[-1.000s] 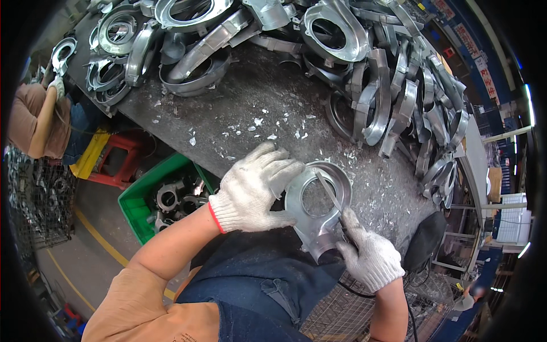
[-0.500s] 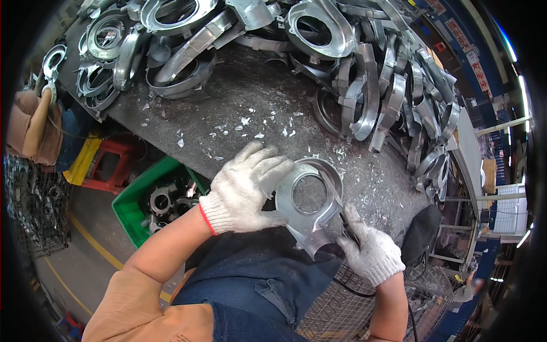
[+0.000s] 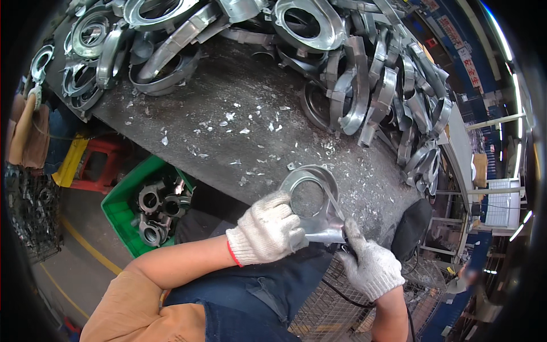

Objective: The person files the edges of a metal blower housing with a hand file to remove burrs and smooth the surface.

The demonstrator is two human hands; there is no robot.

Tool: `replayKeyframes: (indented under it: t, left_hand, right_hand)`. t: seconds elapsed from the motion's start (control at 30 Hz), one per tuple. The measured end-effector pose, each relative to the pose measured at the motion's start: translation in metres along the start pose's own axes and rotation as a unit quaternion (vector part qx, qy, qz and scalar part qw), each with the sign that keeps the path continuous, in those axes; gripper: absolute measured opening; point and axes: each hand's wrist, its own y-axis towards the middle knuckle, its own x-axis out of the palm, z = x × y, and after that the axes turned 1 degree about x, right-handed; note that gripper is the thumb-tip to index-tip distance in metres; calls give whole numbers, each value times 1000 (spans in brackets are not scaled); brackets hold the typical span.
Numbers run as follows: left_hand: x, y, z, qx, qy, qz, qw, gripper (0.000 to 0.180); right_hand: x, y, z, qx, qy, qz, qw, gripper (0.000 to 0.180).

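My left hand [image 3: 268, 229], in a white knit glove with a red cuff, grips the lower edge of a shiny metal ring-shaped casting [image 3: 310, 199] at the near edge of the dark workbench [image 3: 228, 114]. My right hand [image 3: 367, 262], also gloved, is closed on a small dark tool whose tip meets the casting's lower right side; a black cable runs from it down past my lap. The tool itself is mostly hidden by the glove.
Several similar metal castings [image 3: 353, 74] are heaped along the bench's far and right sides. Metal chips litter the bench top. A green crate [image 3: 122, 208] of darker parts and a red and yellow stool [image 3: 91, 162] stand on the floor to the left. A wire basket [image 3: 336, 308] sits below.
My left hand has shifted from lying flat over the casting to gripping its lower edge, uncovering the ring's opening. The casting has tilted slightly. My right hand stays at its lower right.
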Motion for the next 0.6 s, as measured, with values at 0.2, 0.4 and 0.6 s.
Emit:
replayKeyframes:
  t: [0.2, 0.4, 0.6]
  left_hand:
    - [4, 2, -1, 9, -21, -20, 1000, 24]
    - [3, 3, 1, 4, -28, -23, 999, 25]
    - [-4, 8, 0, 7, -11, -47, 999, 27]
  right_hand:
    - [13, 8, 13, -26, 64, 32, 997, 75]
    - [18, 6, 21, -40, 101, 35, 993, 75]
    - [44, 20, 17, -55, 111, 69, 990, 83]
